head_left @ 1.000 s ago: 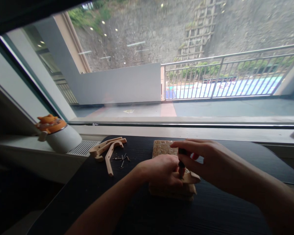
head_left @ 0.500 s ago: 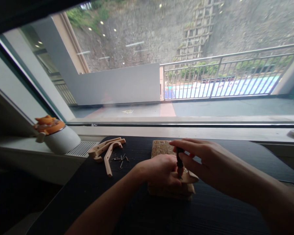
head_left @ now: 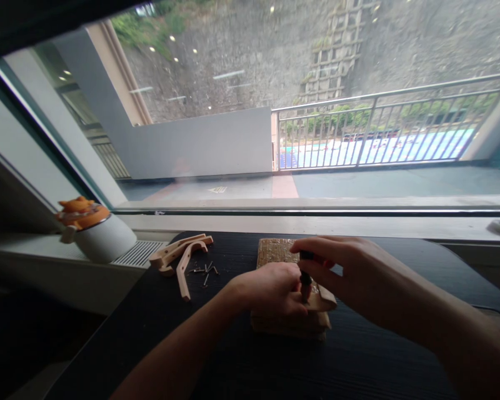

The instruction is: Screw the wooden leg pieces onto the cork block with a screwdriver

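On the black table (head_left: pixel 241 361) lies a flat cork-coloured board (head_left: pixel 275 251) with a light wooden piece (head_left: pixel 323 301) on its near end. My left hand (head_left: pixel 270 290) is closed and presses down on that wooden piece. My right hand (head_left: pixel 350 272) pinches a small dark screwdriver (head_left: pixel 305 275) held upright, its tip on the wooden piece right beside my left fingers.
Curved wooden parts (head_left: pixel 181 253) and several small screws (head_left: pixel 205 271) lie at the table's far left. A white pot with an orange cat figure (head_left: pixel 92 230) stands on the window sill beside a vent grille (head_left: pixel 139 253). A large window runs behind the table.
My right hand's fingers have shifted slightly around the screwdriver's handle. The left hand and the wooden piece stay in place.
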`<action>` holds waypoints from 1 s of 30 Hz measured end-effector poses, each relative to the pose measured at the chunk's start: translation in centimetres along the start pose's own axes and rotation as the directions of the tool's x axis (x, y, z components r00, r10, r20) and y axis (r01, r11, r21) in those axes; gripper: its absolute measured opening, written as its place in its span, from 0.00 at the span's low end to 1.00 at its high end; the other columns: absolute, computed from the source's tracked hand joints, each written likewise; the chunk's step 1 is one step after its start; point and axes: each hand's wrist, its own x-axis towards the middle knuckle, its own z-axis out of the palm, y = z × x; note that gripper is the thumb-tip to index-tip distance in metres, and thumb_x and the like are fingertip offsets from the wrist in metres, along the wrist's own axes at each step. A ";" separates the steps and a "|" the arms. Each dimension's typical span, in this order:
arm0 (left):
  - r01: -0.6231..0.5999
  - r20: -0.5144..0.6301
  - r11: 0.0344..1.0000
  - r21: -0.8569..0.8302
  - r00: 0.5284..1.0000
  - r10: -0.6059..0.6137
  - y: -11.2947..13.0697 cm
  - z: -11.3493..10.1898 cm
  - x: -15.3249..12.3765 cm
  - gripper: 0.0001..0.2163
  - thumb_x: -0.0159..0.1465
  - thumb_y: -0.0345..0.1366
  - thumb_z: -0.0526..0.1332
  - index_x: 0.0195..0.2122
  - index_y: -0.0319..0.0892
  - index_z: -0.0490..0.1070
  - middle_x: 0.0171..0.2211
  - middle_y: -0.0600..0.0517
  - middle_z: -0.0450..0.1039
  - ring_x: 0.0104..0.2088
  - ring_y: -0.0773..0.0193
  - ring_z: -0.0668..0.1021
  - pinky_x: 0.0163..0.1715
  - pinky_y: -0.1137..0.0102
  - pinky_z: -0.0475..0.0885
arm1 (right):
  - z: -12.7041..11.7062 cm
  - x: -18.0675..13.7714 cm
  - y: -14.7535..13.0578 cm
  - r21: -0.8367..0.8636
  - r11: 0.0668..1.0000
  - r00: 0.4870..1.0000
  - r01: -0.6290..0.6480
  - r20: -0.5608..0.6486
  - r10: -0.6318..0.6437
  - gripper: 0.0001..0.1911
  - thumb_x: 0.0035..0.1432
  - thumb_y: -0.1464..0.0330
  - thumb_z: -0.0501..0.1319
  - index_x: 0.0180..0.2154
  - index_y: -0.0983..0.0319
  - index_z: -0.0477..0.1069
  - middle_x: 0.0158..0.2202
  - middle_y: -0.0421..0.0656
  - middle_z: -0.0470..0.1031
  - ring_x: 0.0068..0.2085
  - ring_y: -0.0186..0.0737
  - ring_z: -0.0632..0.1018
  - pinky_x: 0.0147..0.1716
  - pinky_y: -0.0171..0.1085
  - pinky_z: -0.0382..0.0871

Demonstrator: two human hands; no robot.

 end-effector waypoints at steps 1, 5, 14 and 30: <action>-0.012 0.000 1.000 0.001 1.000 0.012 0.0 0.0 0.0 0.08 0.57 0.41 0.60 0.32 0.41 0.69 0.30 0.54 0.70 0.31 0.65 0.72 0.28 0.74 0.63 | 0.1 0.0 0.0 -0.006 1.000 1.000 -0.005 -0.002 0.005 0.14 0.58 0.71 0.56 0.45 0.56 0.75 0.33 0.40 0.81 0.30 0.37 0.79 0.27 0.31 0.67; -0.087 -0.010 0.996 -0.026 0.996 0.087 -0.2 0.0 -0.1 0.08 0.58 0.38 0.60 0.36 0.41 0.71 0.34 0.53 0.73 0.35 0.63 0.73 0.34 0.73 0.66 | 0.1 -0.3 -0.3 0.006 1.000 0.999 0.012 0.033 -0.012 0.17 0.60 0.70 0.55 0.50 0.55 0.72 0.39 0.41 0.80 0.35 0.38 0.79 0.29 0.31 0.68; -0.037 -0.028 0.999 0.020 0.999 0.038 -0.1 0.1 -0.3 0.07 0.57 0.39 0.61 0.33 0.41 0.70 0.31 0.55 0.69 0.34 0.65 0.72 0.32 0.74 0.64 | -0.3 -0.4 -0.3 0.118 0.992 0.991 -0.035 0.133 0.019 0.18 0.60 0.74 0.53 0.50 0.53 0.69 0.36 0.37 0.80 0.33 0.34 0.78 0.29 0.30 0.68; -0.056 -0.021 0.997 -0.060 0.998 0.054 -0.1 0.0 -0.1 0.07 0.56 0.37 0.61 0.34 0.41 0.71 0.32 0.54 0.72 0.32 0.65 0.73 0.31 0.73 0.66 | -0.1 -0.4 -0.2 0.026 1.000 0.998 0.004 0.057 -0.005 0.19 0.59 0.71 0.55 0.52 0.55 0.71 0.39 0.41 0.81 0.34 0.38 0.80 0.30 0.31 0.70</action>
